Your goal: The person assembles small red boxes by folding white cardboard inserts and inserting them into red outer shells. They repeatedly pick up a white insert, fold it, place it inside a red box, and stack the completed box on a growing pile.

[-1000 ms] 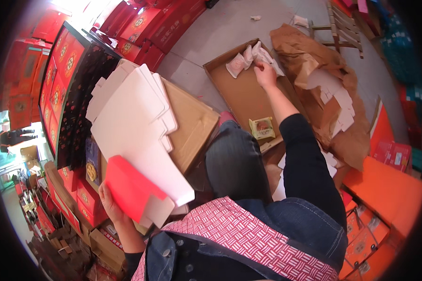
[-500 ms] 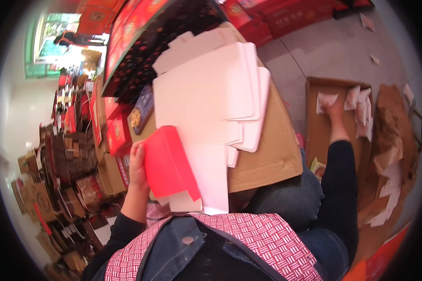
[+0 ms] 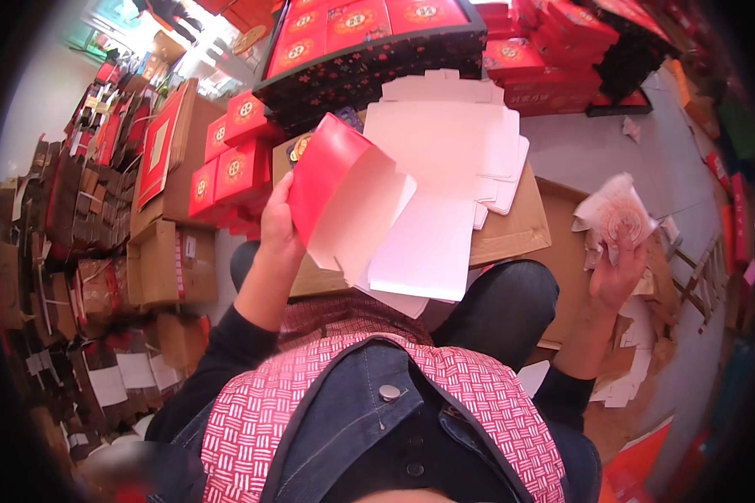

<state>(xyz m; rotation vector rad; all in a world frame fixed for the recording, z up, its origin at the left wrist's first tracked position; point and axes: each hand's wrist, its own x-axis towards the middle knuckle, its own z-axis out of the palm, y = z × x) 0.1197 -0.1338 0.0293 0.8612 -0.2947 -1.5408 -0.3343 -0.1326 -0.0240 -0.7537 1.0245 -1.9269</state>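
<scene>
Stacked red boxes stand at left. The left hand grips the left edge of the red carton, fingers closed on it; the carton is tilted, pale interior exposed. To its right, white cardboard blanks lie stacked on a brown box. The right hand clamps a white packet between its fingers, near a brown tray.
</scene>
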